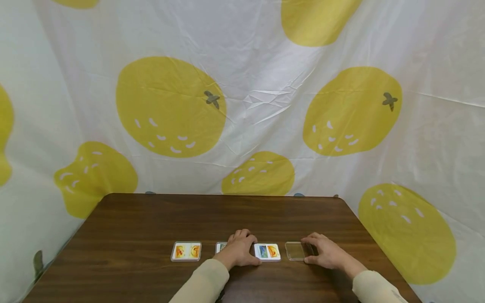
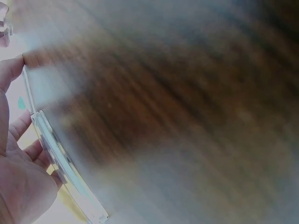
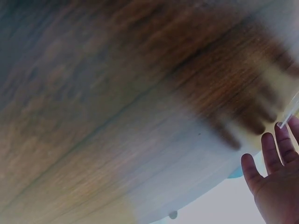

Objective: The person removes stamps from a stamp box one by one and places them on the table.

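Observation:
In the head view, a flat clear plastic case (image 1: pixel 267 252) with a picture card inside lies on the table; my left hand (image 1: pixel 238 250) pinches its left end between thumb and forefinger. Under the same hand, a second card case (image 1: pixel 220 247) is mostly hidden; the left wrist view shows a case edge (image 2: pixel 70 168) beside the other fingers. My right hand (image 1: pixel 326 252) holds a see-through rectangular plastic piece (image 1: pixel 294 251) by its right end, thumb at the near edge and fingertips at the far edge. Only a corner of that plastic piece (image 3: pixel 290 112) shows in the right wrist view.
Another clear case with an orange and yellow card (image 1: pixel 186 251) lies farther left in the same row. The dark wooden table (image 1: pixel 227 214) reaches back to a white curtain (image 1: pixel 257 101) printed with yellow fruit.

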{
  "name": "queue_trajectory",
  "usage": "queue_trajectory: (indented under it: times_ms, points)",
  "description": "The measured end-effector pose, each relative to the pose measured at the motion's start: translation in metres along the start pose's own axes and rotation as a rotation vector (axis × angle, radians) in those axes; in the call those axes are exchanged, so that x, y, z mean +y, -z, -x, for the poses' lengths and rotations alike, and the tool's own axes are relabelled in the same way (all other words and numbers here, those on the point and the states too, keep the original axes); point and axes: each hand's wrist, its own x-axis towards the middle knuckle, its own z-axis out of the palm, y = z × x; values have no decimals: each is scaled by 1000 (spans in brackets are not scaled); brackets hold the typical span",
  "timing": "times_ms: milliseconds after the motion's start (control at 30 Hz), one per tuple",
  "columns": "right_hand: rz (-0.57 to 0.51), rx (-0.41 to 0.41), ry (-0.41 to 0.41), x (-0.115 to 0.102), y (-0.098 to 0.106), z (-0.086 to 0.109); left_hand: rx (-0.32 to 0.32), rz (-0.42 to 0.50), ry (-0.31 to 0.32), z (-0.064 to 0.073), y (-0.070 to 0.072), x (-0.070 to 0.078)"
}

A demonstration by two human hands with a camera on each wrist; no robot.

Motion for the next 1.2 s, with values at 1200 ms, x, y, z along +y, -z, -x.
queue_trajectory:
  times_ms: [1200]
  points:
    - [-71,177,-34,-40,-8,-23,-3,4,-9,0,1,-1]
